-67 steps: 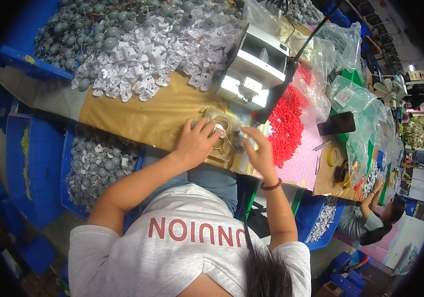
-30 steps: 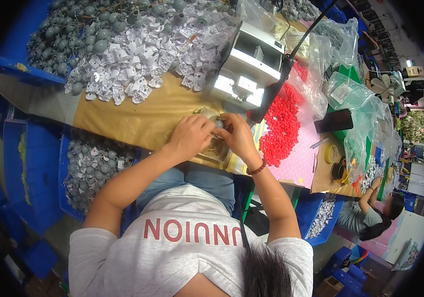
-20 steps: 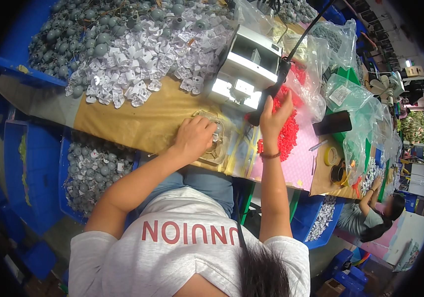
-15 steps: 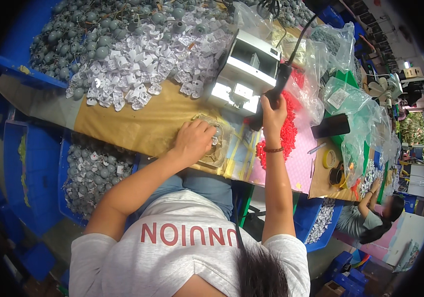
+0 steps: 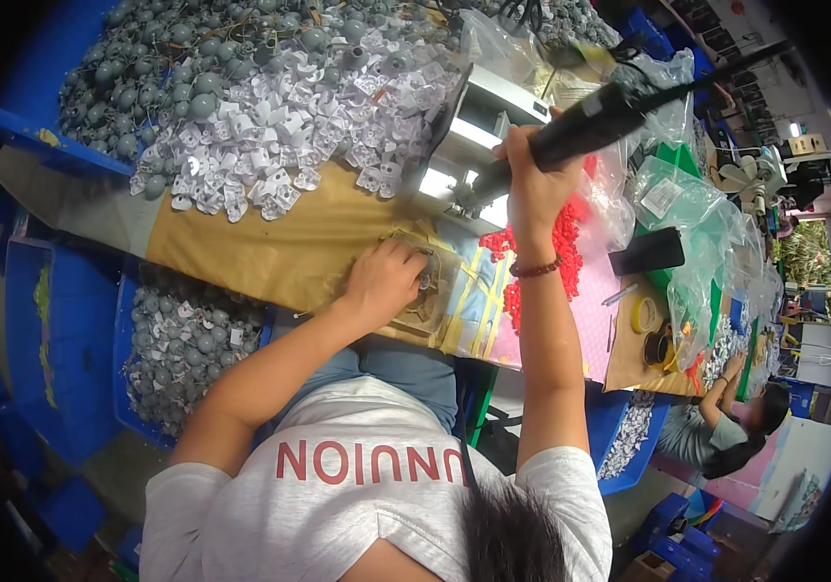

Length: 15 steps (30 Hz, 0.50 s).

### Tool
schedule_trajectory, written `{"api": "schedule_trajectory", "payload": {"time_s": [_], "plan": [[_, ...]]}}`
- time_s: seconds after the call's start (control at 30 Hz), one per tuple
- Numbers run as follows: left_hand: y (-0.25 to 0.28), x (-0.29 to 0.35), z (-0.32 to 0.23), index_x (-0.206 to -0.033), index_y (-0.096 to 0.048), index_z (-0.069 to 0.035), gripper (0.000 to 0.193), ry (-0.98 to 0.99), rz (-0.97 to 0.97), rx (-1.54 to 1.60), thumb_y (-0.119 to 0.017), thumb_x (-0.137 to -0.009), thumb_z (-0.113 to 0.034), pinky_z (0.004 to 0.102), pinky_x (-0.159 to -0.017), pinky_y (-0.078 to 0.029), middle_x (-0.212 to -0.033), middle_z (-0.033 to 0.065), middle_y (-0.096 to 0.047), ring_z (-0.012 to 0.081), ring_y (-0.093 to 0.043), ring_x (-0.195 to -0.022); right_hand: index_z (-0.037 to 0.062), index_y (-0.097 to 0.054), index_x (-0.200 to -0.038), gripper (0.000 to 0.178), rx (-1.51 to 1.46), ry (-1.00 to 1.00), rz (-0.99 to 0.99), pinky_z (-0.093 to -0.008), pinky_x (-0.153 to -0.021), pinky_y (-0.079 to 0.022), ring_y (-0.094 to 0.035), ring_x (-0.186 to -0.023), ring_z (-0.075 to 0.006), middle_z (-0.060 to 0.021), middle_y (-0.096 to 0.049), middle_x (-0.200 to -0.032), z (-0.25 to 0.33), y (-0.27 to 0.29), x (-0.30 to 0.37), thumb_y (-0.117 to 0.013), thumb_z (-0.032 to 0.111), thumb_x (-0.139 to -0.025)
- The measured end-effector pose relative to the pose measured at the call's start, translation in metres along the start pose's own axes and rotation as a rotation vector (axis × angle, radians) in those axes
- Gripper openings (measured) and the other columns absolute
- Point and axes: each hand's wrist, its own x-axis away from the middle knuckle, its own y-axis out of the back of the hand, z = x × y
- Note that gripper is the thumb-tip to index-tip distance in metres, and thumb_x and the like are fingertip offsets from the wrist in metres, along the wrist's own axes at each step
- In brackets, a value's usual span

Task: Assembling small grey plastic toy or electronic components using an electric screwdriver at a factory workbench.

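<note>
My right hand grips a black electric screwdriver with a cord. Its tip end points down toward the lit front of a silver-and-white screw feeder box; the tip itself is blurred. With fingers bent together, my left hand holds a small grey rounded part in a shallow holder at the table's near edge. The fingers hide much of that part.
White plastic pieces and grey balls are heaped at the back left. Red pieces lie right of the feeder, near a black phone and yellow tape. A blue bin stands below left. Another person works at right.
My right hand has raised the screwdriver and tilted it, its cord end swinging to the right and its tip end now at the feeder's front. My left hand stays almost in place.
</note>
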Motion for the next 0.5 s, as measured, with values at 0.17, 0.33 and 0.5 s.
{"api": "schedule_trajectory", "payload": {"time_s": [0.17, 0.33, 0.5], "plan": [[0.002, 0.0, 0.001, -0.102, -0.067, -0.01, 0.03, -0.024, -0.032, -0.01, -0.072, -0.073, -0.014, 0.0425, -0.078, -0.049, -0.095, 0.0075, -0.062, 0.0279, -0.06, -0.097, -0.0041, -0.048, -0.128, 0.053, 0.135, -0.22, 0.064, -0.0282, -0.063, -0.052, -0.063, -0.066, -0.014, -0.0055, -0.064, -0.081, -0.008, -0.001, 0.01, -0.073, 0.002, -0.082], [0.002, 0.0, 0.002, -0.103, -0.067, -0.008, 0.032, -0.003, -0.003, 0.03, -0.072, -0.072, -0.011, 0.0437, -0.074, -0.05, -0.093, 0.0092, -0.062, 0.03, -0.06, -0.093, -0.0067, -0.037, -0.139, 0.065, 0.013, -0.258, 0.112, -0.0278, -0.067, -0.052, -0.063, -0.068, -0.0133, -0.0036, -0.062, -0.08, 0.027, -0.002, 0.061, -0.069, -0.004, -0.082], [0.0, 0.002, 0.004, -0.102, -0.066, -0.007, 0.031, -0.048, -0.059, 0.038, -0.072, -0.071, -0.009, 0.0438, -0.073, -0.05, -0.092, 0.0094, -0.062, 0.0305, -0.06, -0.092, -0.0041, -0.058, -0.105, 0.025, -0.005, -0.093, 0.02, -0.0288, -0.064, -0.052, -0.063, -0.067, -0.0135, -0.0055, -0.064, -0.079, 0.024, 0.005, 0.048, -0.067, -0.008, -0.082]]}}
